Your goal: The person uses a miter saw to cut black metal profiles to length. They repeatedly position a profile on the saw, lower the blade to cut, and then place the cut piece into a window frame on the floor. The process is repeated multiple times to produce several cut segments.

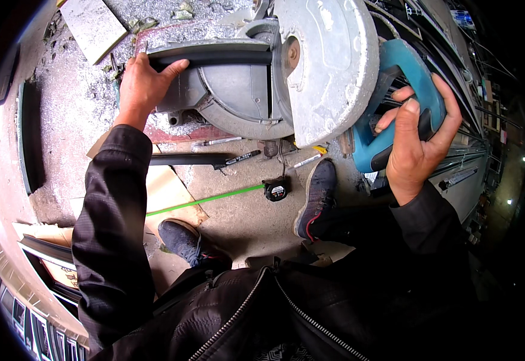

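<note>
On the left, lying across the flat grey metal saw table (232, 84) and close along the pale metal fence (214, 44), find the long, narrow, black profile strip (226, 58), reaching rightward to near the dark straight slot (270, 96). Looks light and fairly stiff, probably thin-walled, likely to slide easily on smooth metal and to mark or dent at an edge; best held near the left end, pressed back and down, well apart from the big, round, silver blade guard (335, 72). Farther right, on the teal, loop-shaped plastic handle (404, 54), expect rigidity and solid heft, best taken round the right-hand bar. For pose, in the left hand (144, 87), grasping the strip by its left end, note a thumb laid across the near face and fingers bent toward the far edge; cannot tell whether hooked behind strip or fence. In the right hand (416, 135), wrapped round the handle's right-hand bar, note fingers curled toward the opening and a raised thumb, above the dark right sleeve (428, 219); cannot tell how firmly squeezed
</note>
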The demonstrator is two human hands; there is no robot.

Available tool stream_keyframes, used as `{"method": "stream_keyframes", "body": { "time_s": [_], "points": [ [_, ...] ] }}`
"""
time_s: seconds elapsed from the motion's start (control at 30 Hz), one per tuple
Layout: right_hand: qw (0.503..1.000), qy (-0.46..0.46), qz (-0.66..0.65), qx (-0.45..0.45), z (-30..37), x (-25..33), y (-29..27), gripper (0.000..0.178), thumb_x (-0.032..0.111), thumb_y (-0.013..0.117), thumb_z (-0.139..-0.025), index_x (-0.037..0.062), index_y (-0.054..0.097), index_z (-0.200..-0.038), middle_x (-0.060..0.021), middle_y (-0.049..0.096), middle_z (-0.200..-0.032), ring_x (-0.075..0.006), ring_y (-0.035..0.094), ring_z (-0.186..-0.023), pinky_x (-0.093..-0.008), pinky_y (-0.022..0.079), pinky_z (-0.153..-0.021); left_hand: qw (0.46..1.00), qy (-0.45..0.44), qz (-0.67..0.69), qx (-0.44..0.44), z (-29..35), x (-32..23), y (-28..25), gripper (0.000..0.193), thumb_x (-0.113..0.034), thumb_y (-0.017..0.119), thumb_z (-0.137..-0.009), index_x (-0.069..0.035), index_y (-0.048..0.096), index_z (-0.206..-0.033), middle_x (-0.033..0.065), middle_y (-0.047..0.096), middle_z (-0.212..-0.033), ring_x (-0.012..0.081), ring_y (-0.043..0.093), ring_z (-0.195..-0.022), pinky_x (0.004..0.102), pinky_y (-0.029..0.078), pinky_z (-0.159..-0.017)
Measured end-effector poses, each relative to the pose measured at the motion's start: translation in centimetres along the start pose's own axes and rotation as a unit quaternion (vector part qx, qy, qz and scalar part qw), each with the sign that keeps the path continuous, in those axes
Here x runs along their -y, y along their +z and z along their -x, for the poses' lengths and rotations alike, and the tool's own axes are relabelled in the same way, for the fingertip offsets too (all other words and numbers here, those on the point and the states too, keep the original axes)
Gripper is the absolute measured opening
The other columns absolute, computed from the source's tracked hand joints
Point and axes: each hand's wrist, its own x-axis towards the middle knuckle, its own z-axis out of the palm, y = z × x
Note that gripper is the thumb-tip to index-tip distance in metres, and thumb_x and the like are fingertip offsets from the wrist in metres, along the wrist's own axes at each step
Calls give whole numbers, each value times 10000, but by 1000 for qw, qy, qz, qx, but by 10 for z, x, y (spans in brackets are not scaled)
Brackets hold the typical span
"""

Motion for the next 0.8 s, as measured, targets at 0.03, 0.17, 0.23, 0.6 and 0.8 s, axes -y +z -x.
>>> {"method": "stream_keyframes", "body": {
  "time_s": [0.03, 0.17, 0.23, 0.6, 0.8],
  "points": [
    [1000, -1, 1, 0, 0, 0, 0, 466, -32, 501, -1006, 15, 351, -1445, -127, 639, -1040, -123, 595, -645, -278, 539, -619, 1000, -3, 1, 6, 0, 0, 0, 951, -736, 801, -740, 140, 657, -1082, 292, 688, -1070, 418, 695, -1034, 474, 554, -918],
    [1000, -1, 0, 0, 0, 1, 1, 467, -33, 501, -1004, 12, 351, -1445, -128, 639, -1036, -124, 594, -643, -278, 538, -615, 1000, 10, -13, -15, 2, -1, 1, 946, -740, 791, -749, 135, 655, -1084, 293, 677, -1079, 418, 690, -1033, 470, 554, -918],
    [1000, -2, -1, -1, 0, 1, 1, 468, -35, 500, -1003, 10, 350, -1444, -128, 640, -1035, -124, 592, -641, -277, 538, -614, 1000, 11, -19, -11, 2, -1, 0, 926, -737, 780, -763, 124, 650, -1077, 281, 662, -1072, 417, 687, -1010, 461, 559, -909],
    [1000, 6, -6, -13, 0, 3, 3, 462, -31, 508, -1002, 9, 359, -1437, -134, 640, -1031, -130, 592, -645, -282, 537, -616, 999, 6, -26, -18, 0, -1, 2, 952, -746, 791, -743, 129, 661, -1093, 298, 689, -1071, 410, 692, -1038, 462, 550, -917],
    [1000, 8, -4, -12, 0, 5, 4, 462, -26, 514, -1005, 11, 359, -1438, -134, 637, -1032, -131, 590, -646, -285, 534, -619, 999, -18, -18, -21, -2, -2, 5, 926, -742, 808, -728, 122, 661, -1029, 273, 707, -1004, 389, 712, -978, 456, 561, -884]
  ]
}}
